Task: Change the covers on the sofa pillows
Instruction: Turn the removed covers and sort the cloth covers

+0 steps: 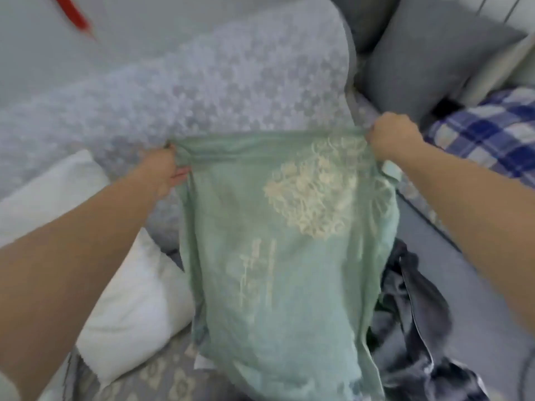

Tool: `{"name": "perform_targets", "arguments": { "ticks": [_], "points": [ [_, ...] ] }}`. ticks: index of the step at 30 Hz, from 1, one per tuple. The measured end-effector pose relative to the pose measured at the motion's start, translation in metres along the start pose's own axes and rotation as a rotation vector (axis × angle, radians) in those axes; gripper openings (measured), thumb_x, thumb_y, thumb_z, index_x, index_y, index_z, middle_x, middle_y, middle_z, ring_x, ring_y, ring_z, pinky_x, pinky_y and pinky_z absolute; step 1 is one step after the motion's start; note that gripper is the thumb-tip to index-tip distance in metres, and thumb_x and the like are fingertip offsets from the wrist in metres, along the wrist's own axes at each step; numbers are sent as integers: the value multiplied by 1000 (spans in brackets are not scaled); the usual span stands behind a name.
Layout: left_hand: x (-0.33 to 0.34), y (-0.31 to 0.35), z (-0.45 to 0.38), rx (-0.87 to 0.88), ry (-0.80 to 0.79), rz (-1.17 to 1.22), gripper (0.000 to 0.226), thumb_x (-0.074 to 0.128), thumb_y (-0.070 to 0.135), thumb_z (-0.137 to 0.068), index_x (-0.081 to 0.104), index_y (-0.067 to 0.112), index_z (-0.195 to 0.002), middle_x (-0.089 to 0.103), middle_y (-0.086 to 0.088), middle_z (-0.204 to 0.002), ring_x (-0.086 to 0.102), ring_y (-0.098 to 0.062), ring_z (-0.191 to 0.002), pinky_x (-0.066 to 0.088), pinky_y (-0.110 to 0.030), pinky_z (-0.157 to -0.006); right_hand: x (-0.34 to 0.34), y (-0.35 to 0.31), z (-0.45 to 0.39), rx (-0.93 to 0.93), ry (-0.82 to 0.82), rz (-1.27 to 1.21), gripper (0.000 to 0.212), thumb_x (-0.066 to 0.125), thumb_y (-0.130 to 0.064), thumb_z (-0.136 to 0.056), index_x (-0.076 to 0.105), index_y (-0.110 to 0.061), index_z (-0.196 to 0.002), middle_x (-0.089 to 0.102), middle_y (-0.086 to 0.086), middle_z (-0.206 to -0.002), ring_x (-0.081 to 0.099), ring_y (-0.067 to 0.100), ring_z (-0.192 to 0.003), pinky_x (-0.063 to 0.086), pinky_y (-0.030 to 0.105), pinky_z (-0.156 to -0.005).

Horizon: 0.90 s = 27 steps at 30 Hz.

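Note:
A pale green pillow cover (pixel 283 256) with cream embroidery hangs in the middle of the view, stretched out by its two far corners. My left hand (pixel 165 172) pinches the left corner and my right hand (pixel 390 137) grips the right corner, fingers curled round the fabric. A bare white pillow (pixel 127 299) lies at the lower left, partly under my left forearm. Crumpled dark grey covers (pixel 417 322) lie at the lower right, partly hidden behind the green cover.
The sofa back (pixel 202 91) wears a light patterned throw. A grey cushion (pixel 428 62) and a blue-and-white checked pillow (pixel 492 134) sit at the right. The seat (pixel 150 374) below has a grey patterned cover. A red blurred object (pixel 75 15) shows at the top left.

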<state>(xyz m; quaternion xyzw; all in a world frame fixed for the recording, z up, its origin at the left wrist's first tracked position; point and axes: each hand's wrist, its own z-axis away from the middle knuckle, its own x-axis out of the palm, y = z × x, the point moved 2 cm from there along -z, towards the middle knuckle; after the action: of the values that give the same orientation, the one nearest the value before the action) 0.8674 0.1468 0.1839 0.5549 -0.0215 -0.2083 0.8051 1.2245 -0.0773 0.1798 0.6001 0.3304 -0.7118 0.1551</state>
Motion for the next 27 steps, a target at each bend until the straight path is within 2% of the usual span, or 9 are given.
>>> {"name": "perform_targets", "arguments": {
  "ticks": [2, 5, 11, 14, 17, 19, 21, 23, 27],
  "points": [
    [22, -34, -42, 42, 30, 128, 35, 37, 24, -110, 54, 17, -140, 68, -4, -128, 71, -10, -84, 59, -25, -71, 44, 13, -12, 9, 144, 3, 31, 48, -10, -93, 66, -3, -117, 65, 27, -117, 60, 48, -111, 51, 49, -91],
    [39, -78, -74, 100, 139, 298, 20, 36, 30, -110, 49, 25, -124, 62, 1, -130, 70, -20, -105, 59, -26, -84, 87, 23, -13, 6, 275, -75, 34, 38, -12, -97, 66, -6, -117, 65, 26, -117, 60, 46, -109, 48, 49, -90],
    [18, -243, -81, -58, 166, 216, 14, 47, 17, -107, 56, 24, -98, 68, 11, -87, 70, -5, -74, 52, -21, -68, 220, 62, 49, 9, 187, -81, 25, 41, -5, -98, 60, 1, -111, 61, 29, -100, 55, 41, -85, 28, 40, -66],
    [-7, -325, -47, -158, 137, 52, 23, 46, 15, -107, 51, 25, -87, 63, 5, -85, 66, -11, -79, 49, -25, -72, 278, 80, 116, -112, 192, -84, 22, 49, 6, -86, 63, 4, -104, 62, 28, -90, 55, 43, -83, 38, 47, -68],
    [-37, -389, -7, -227, 100, 114, 20, 41, 7, -107, 51, 17, -92, 67, 7, -82, 69, -14, -91, 52, -29, -84, 316, 91, 205, -187, 191, -148, 21, 50, 8, -88, 66, 5, -101, 60, 21, -85, 49, 35, -82, 39, 44, -74],
    [-55, -412, 17, -256, 147, 144, 8, 51, 8, -103, 59, 9, -105, 69, -5, -99, 68, -23, -102, 56, -35, -91, 320, 97, 263, -146, 190, -196, 24, 49, 6, -89, 67, 4, -105, 59, 16, -87, 48, 32, -84, 38, 41, -78],
    [-76, -435, 40, -317, 144, 168, 19, 60, -1, -94, 61, 1, -114, 70, -17, -107, 70, -26, -100, 59, -35, -90, 326, 97, 316, -108, 159, -211, 26, 47, 4, -90, 68, 4, -106, 59, 14, -90, 49, 33, -85, 39, 43, -80],
    [-95, -455, 62, -373, 53, 68, 22, 58, -7, -91, 63, 4, -109, 70, -21, -101, 74, -21, -88, 61, -28, -82, 336, 97, 360, -81, 132, -190, 24, 49, 1, -92, 70, 4, -103, 60, 16, -95, 51, 35, -88, 43, 46, -82],
    [-116, -496, 82, -397, -126, -611, 33, 54, -19, -86, 70, 4, -103, 68, -22, -103, 64, -17, -79, 46, -9, -66, 384, 117, 415, -31, -166, -10, 25, 53, -16, -85, 74, -5, -92, 59, 17, -111, 52, 40, -95, 45, 50, -84]
  ]
}}
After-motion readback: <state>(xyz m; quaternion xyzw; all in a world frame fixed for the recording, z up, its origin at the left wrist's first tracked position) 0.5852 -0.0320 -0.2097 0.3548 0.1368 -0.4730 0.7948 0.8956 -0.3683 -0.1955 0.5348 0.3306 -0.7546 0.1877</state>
